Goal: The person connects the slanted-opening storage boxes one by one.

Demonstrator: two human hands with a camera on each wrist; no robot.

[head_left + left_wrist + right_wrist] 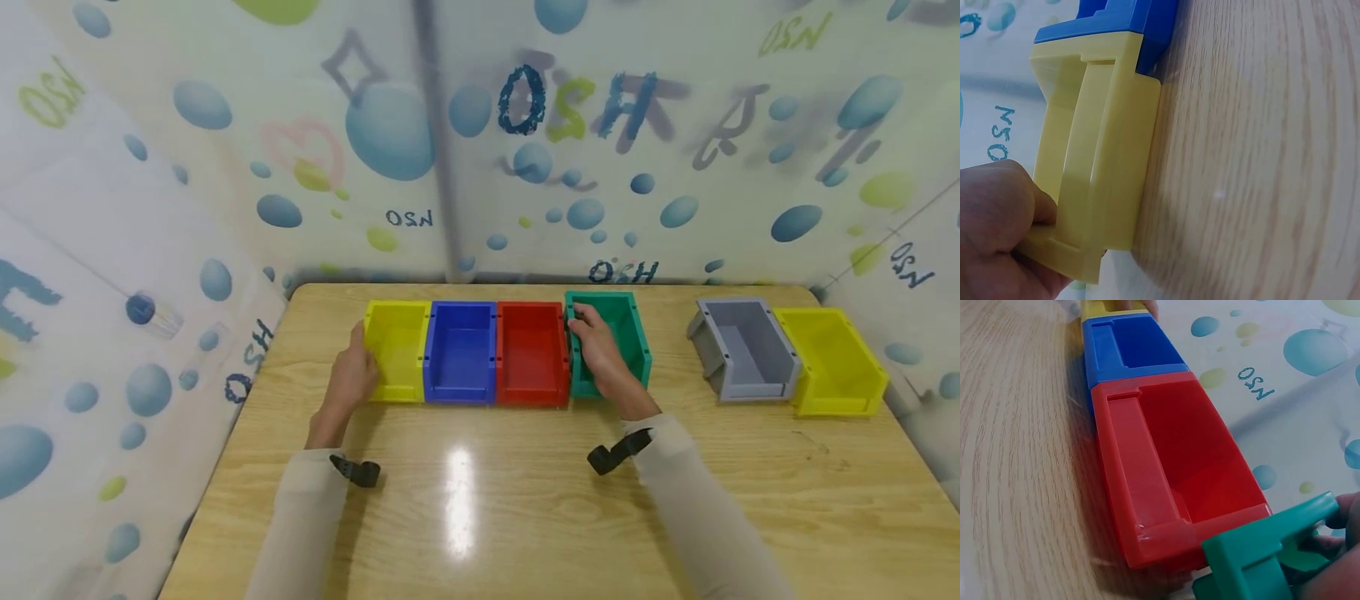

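Note:
Four plastic bins line up side by side along the back of the table: a yellow bin [397, 393], a blue bin [460, 392], a red bin [532, 387] and a green bin [637, 350]. At the row's left end, my left hand [352, 375] grips the yellow bin's outer side wall, thumb over the rim in the left wrist view. My right hand [600, 350] pinches the green bin's left wall, next to the red bin. In the head view the green bin sits slightly farther back than the red one and a little turned.
Farther right stand a grey bin [757, 390] and a second yellow bin [836, 404], side by side. The wooden table [525, 517] ends at a patterned wall sheet [510, 192] behind the bins. Black wrist cameras sit on both cuffs.

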